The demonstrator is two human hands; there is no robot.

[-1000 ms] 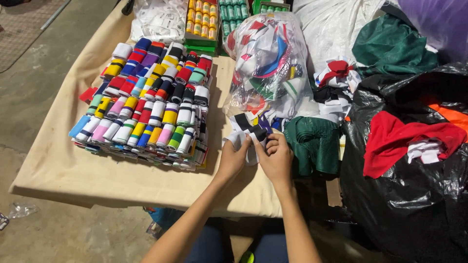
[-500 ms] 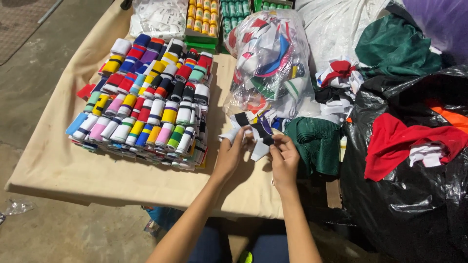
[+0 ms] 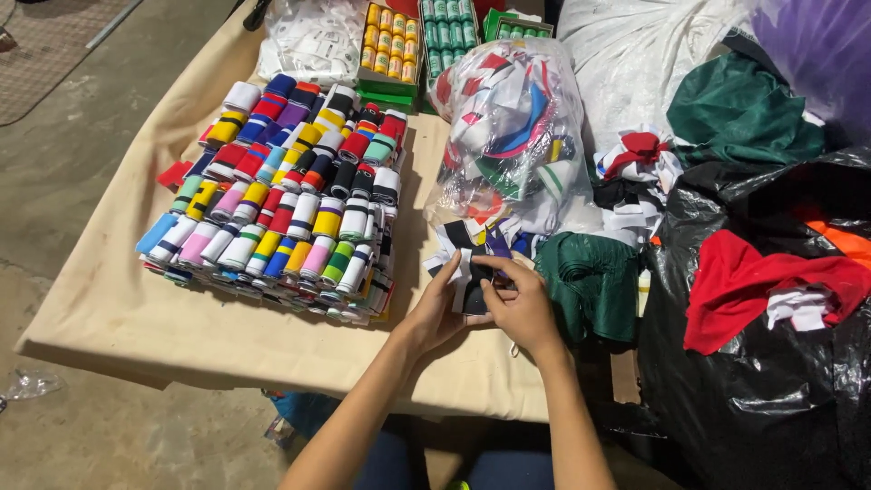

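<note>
My left hand point(image 3: 437, 310) and my right hand point(image 3: 521, 306) are together over the right part of a beige cloth-covered table point(image 3: 136, 318). Between them they grip a small black and white striped fabric band point(image 3: 470, 279). More loose black, white and purple bands point(image 3: 472, 238) lie just beyond my fingers. To the left stands a block of several rolled, folded striped bands point(image 3: 290, 195) in many colours, stacked in neat rows.
A clear plastic bag of mixed fabric pieces point(image 3: 510, 127) sits behind my hands. Dark green cloth point(image 3: 590, 283) lies to the right, next to a black plastic bag point(image 3: 771, 363) with red cloth point(image 3: 753, 277). Boxes of thread spools point(image 3: 392, 41) stand at the back.
My hands have moved slightly toward me and closer together, folding the black and white band between the fingers. The stacked bands have not moved.
</note>
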